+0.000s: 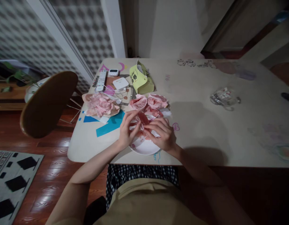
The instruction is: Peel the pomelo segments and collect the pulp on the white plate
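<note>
Both hands work over a white plate (144,147) at the table's near edge. My left hand (127,129) and my right hand (161,132) are closed together on a pink pomelo segment (142,119), fingers pinching its skin. Just beyond them lie opened pomelo pieces (150,103) with pink flesh. A heap of pale pink peel (99,105) lies to the left.
A yellow-green tissue pack (141,78), a remote control (101,80) and small white devices (120,83) sit at the back left. A crumpled clear wrapper (224,97) lies to the right. A brown chair (47,103) stands at the table's left end. Blue paper strips (109,125) lie nearby.
</note>
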{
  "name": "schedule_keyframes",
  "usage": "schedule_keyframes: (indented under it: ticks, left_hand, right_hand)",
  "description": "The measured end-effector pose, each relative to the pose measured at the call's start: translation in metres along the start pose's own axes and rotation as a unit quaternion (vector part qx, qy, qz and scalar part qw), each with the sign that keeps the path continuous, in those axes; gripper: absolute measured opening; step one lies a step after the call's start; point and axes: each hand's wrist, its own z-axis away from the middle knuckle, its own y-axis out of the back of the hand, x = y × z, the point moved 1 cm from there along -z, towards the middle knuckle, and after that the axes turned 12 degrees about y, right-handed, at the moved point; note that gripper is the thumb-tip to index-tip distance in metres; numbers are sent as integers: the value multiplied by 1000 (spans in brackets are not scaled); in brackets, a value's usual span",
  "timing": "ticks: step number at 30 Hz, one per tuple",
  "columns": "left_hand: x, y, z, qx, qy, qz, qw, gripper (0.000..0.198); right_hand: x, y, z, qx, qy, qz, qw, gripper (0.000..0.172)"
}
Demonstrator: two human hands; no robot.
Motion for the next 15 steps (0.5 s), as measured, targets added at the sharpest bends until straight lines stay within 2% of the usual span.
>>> schedule_keyframes:
  ticks: [5,15]
  left_hand:
    - [6,0,2,-8,-51,-34,998,52]
    - [-4,-1,2,18,-17,-13,1000,51]
  right_hand:
    - [-3,-4,0,30,-30,-26,999,9]
    - [-3,1,-1,33,-15,-18,999,10]
